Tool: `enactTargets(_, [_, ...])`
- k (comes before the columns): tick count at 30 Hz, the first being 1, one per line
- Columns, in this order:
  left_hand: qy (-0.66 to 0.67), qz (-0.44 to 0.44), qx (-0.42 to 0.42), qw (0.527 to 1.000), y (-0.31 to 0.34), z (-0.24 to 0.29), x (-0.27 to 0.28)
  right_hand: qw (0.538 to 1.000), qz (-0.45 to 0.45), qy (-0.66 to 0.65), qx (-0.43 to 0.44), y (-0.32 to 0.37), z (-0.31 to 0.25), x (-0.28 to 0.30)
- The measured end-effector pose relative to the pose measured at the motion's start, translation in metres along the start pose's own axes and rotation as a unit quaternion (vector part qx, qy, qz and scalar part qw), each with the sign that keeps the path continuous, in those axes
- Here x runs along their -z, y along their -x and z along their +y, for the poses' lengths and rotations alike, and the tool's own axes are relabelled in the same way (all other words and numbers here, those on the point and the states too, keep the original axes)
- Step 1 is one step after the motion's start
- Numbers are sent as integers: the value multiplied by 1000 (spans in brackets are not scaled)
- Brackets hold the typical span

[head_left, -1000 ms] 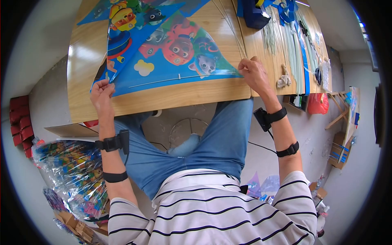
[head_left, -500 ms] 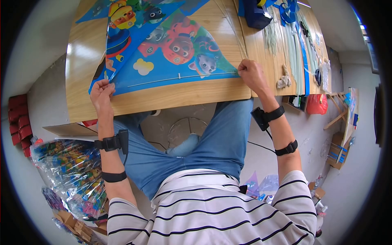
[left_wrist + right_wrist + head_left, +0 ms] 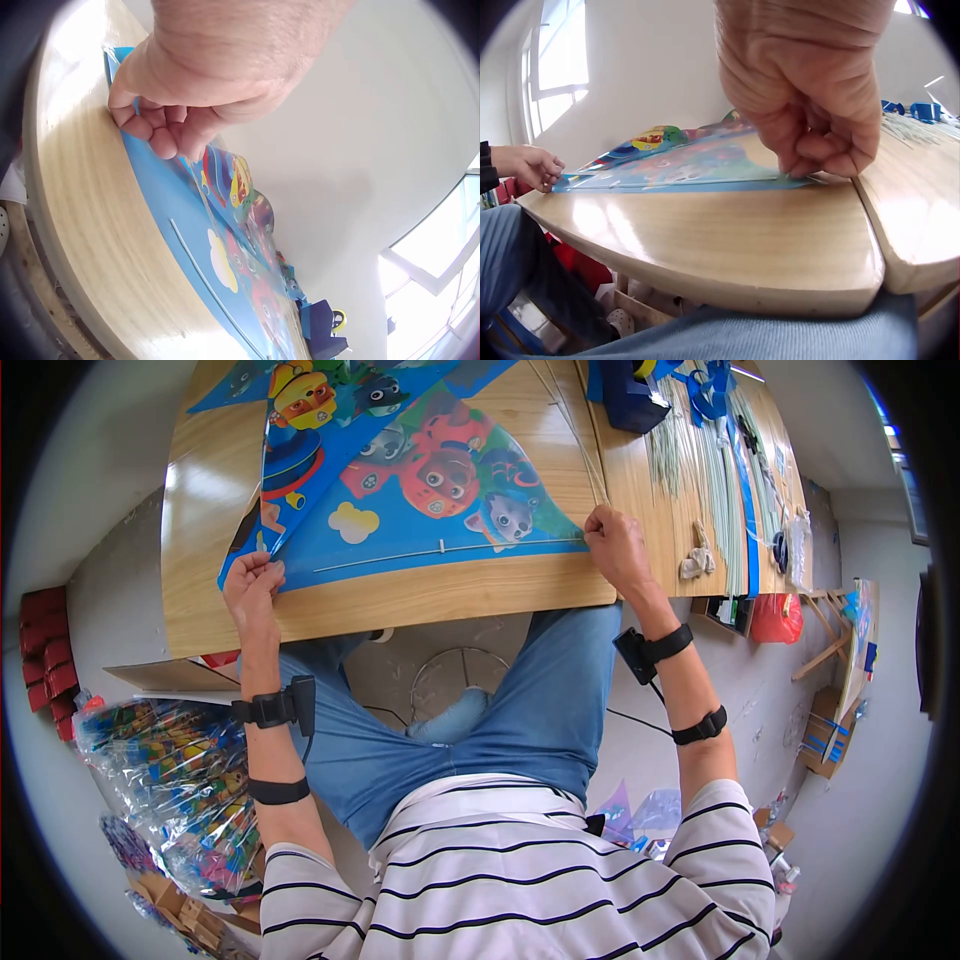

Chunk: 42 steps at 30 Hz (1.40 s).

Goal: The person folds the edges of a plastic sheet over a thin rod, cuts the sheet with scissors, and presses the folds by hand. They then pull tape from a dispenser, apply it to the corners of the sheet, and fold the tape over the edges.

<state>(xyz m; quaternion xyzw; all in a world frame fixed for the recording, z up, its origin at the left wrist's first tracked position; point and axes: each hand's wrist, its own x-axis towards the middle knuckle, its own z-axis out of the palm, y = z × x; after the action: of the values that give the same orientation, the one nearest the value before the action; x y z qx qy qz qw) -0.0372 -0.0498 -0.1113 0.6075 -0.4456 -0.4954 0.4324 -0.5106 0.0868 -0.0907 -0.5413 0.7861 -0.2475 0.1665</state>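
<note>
A blue kite sail [image 3: 353,556] printed with cartoon dogs lies on the wooden table, its long edge toward the person. My left hand [image 3: 251,588] pinches the sail's left corner between thumb and fingers, as the left wrist view also shows. At the opposite corner, my right hand [image 3: 616,548] has its fingers curled down on the tip, pinching it close over the tabletop. Along the near edge runs a thin pale rod [image 3: 400,556] with a small white piece [image 3: 441,546] near its middle. The rod's right end reaches the right fingertips, which partly hide it.
More printed sheet [image 3: 300,405] is folded over at the upper left. Long thin rods [image 3: 570,425] lie behind the right hand. On the adjoining table are a dark blue tape dispenser [image 3: 632,402], bundled rods [image 3: 712,485] and a crumpled beige scrap [image 3: 694,555].
My right hand has drawn slightly toward the person, its fingers more curled at the corner. The left hand keeps its place, and the sail and rod lie almost as before.
</note>
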Motion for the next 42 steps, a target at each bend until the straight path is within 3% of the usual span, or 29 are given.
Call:
enactTargets(29, [-11, 6, -11, 1000, 5, 3, -4, 995, 54, 47, 63, 3, 9, -14])
enactTargets(42, [-170, 80, -72, 980, 11, -4, -14, 998, 21, 21, 47, 4, 6, -10])
